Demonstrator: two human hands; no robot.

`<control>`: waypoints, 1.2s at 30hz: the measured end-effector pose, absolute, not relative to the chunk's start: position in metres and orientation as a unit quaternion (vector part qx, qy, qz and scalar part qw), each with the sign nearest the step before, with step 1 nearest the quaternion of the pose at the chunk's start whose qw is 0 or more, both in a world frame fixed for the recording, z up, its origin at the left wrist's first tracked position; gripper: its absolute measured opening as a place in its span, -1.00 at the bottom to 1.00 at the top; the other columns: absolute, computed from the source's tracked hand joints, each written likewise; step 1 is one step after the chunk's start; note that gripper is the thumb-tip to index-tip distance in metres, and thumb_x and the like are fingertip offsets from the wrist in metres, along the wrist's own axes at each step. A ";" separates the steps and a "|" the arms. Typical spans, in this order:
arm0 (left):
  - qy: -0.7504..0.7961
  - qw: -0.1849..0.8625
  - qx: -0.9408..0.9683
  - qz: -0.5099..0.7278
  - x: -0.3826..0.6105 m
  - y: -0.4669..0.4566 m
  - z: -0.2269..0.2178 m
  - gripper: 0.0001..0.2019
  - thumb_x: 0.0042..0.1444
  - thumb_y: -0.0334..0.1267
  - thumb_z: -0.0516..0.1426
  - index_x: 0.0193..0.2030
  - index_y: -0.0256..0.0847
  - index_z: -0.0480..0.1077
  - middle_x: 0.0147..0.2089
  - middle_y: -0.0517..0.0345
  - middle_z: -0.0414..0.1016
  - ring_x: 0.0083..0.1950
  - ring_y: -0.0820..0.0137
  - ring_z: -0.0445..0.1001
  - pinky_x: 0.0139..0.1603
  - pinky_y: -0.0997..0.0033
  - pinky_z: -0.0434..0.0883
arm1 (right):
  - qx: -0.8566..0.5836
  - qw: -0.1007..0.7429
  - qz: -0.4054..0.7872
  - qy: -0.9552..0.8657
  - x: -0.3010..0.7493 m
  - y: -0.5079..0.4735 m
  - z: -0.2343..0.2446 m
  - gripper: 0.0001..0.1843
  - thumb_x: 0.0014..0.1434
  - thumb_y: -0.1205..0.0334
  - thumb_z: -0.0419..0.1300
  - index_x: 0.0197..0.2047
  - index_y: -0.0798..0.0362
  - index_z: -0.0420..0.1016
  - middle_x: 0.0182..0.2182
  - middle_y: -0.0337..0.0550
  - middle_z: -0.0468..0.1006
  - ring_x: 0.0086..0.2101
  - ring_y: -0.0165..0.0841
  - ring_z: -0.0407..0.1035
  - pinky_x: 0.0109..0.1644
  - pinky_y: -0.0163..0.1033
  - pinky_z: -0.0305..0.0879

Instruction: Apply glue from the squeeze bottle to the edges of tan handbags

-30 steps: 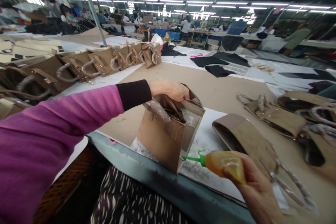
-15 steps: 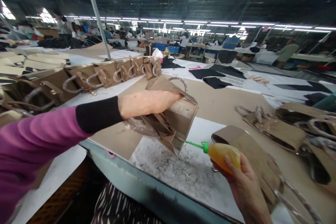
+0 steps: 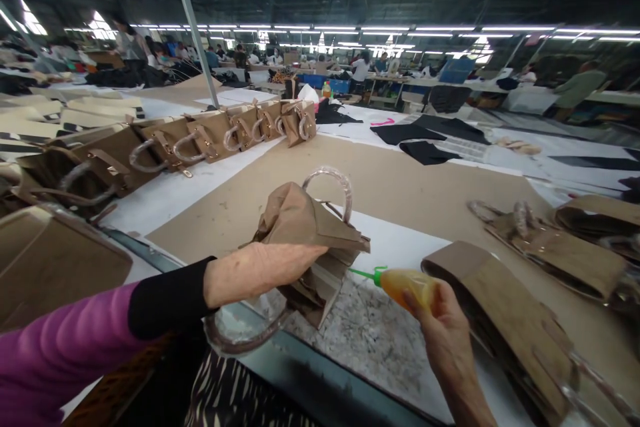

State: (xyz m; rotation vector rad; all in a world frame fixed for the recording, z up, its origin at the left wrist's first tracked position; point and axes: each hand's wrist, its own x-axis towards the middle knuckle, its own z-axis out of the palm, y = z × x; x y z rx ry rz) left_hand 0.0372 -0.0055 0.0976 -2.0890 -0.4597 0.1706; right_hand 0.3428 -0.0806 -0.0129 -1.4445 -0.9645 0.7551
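A tan handbag [image 3: 293, 217] with plastic-wrapped handles lies tilted at the table's near edge. Reaching across it, my left hand [image 3: 265, 270] grips the bag, its fingertips hidden behind the folded material. One wrapped handle arches up behind the bag; another hangs over the front edge. My right hand [image 3: 440, 320] is wrapped round a soft squeeze bottle [image 3: 407, 287] of amber liquid with a green nozzle. The thin nozzle tip points left, close to the bag's edge; whether it touches I cannot tell.
A row of finished-looking tan handbags [image 3: 210, 140] stands along the left. Flat tan bag bodies [image 3: 500, 313] lie on the right. Black cut pieces [image 3: 425, 140] are spread farther back. A smeared white sheet [image 3: 370, 327] covers the near table edge. People work in the background.
The bag and my left hand have moved down toward me, and the bag has turned. The bottle in my right hand has shifted slightly left. The view has tilted a little.
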 end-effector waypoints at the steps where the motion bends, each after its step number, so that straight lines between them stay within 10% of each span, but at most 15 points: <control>1: -0.146 0.507 -0.848 0.057 0.037 -0.007 0.098 -0.41 0.04 -0.44 -0.05 0.23 0.07 0.25 0.32 0.44 0.17 0.32 0.66 0.10 0.19 0.74 0.22 | -0.621 0.583 0.316 -0.418 0.341 -0.077 -0.013 -0.52 0.00 -0.08 0.37 -0.14 0.02 0.36 -0.27 -0.17 0.52 -0.27 -0.16 0.40 -0.14 -0.12 0.34; 9: 0.045 0.788 -0.573 0.220 0.051 -0.021 0.111 -0.32 0.04 -0.36 -0.22 0.38 -0.11 -0.02 0.23 0.07 0.31 0.26 0.49 0.25 0.22 0.37 0.31 | -0.619 0.581 0.297 -0.437 0.339 -0.063 -0.021 -0.53 0.03 -0.08 0.34 -0.11 0.00 0.37 -0.26 -0.16 0.50 -0.27 -0.14 0.36 -0.13 -0.04 0.29; 28: -0.067 0.672 -0.693 0.252 0.027 -0.051 0.073 -0.34 0.10 -0.30 -0.19 0.40 -0.04 -0.10 0.23 0.08 0.30 0.27 0.39 0.26 0.16 0.39 0.40 | -0.602 0.589 0.400 -0.361 0.343 -0.083 -0.041 -0.52 -0.06 0.00 0.43 -0.14 0.02 0.42 -0.28 -0.19 0.56 -0.26 -0.20 0.42 -0.19 -0.25 0.41; 36: -0.103 0.629 -0.737 0.225 0.026 -0.054 0.071 -0.29 0.07 -0.33 -0.23 0.42 -0.30 -0.28 0.35 -0.08 0.10 0.34 0.26 0.14 0.22 0.22 0.35 | -0.591 0.590 0.440 -0.330 0.336 -0.097 -0.050 -0.49 -0.06 -0.03 0.42 -0.10 0.00 0.44 -0.26 -0.24 0.54 -0.26 -0.26 0.39 -0.17 -0.32 0.34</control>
